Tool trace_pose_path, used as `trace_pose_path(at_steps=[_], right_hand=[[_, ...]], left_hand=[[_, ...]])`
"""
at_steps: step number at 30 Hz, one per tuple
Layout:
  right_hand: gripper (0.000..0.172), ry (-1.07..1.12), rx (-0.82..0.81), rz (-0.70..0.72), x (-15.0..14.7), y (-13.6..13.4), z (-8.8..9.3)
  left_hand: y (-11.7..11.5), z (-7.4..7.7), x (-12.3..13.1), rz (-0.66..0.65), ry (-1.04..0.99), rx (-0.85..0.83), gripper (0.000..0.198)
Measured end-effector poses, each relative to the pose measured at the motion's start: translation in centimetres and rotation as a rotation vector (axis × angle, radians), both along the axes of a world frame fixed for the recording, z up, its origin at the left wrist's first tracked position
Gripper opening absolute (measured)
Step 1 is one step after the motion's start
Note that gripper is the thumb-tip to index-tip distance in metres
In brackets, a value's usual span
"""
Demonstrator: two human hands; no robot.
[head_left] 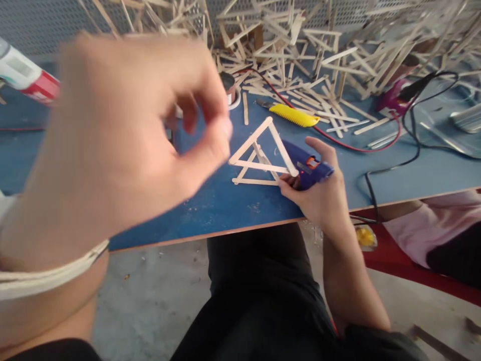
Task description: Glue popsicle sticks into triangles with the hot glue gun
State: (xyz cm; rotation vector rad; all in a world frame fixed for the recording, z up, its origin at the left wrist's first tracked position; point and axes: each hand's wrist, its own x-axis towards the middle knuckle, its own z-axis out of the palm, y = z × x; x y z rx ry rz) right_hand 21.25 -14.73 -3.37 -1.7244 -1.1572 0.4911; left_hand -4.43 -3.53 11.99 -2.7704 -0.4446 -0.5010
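My left hand [143, 135] is raised close to the camera, blurred, with thumb and index finger pinched together. Anything between those fingertips is too small or blurred to make out. My right hand [319, 195] grips the lower right corner of a frame of craft sticks [251, 164], built of two triangles joined by short sticks. Against the same hand is a dark blue glue gun [310, 169] with an orange switch and a small red light. The index finger stretches out beyond it; whether the hand also bears its weight, I cannot tell.
On the blue table [210, 210] lie a yellow utility knife [294, 115] and many loose craft sticks [319, 100]. Stick structures [278, 40] stand behind. Black cable [370, 175] runs at right, near a magenta glue gun [394, 98]. A red-and-white tube [30, 72] is at left.
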Motion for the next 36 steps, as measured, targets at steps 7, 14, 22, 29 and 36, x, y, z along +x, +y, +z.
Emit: trace_pose_path(at_steps=[7, 14, 22, 29, 36], right_hand=[[0.090, 0.100, 0.014, 0.067, 0.1, 0.0, -0.2], [0.090, 0.109, 0.045, 0.091, 0.4, 0.2, -0.3], [0.089, 0.092, 0.083, 0.109, 0.6, 0.0, -0.8], [0.088, 0.075, 0.095, 0.106, 0.6, 0.0, -0.8], [0.087, 0.059, 0.079, 0.118, 0.5, -0.1, -0.4]], left_hand=[[-7.4, -8.8, 4.5, 0.008, -0.008, -0.690, 0.014], [-7.8, -14.6, 7.3, 0.293, -0.627, -0.669, 0.017], [-8.2, -14.3, 9.5, 0.411, -0.643, -0.835, 0.021], [-7.7, -14.8, 10.8, 0.543, -0.625, -0.745, 0.020], [-10.2, -14.0, 9.1, 0.399, -0.371, -0.320, 0.021]])
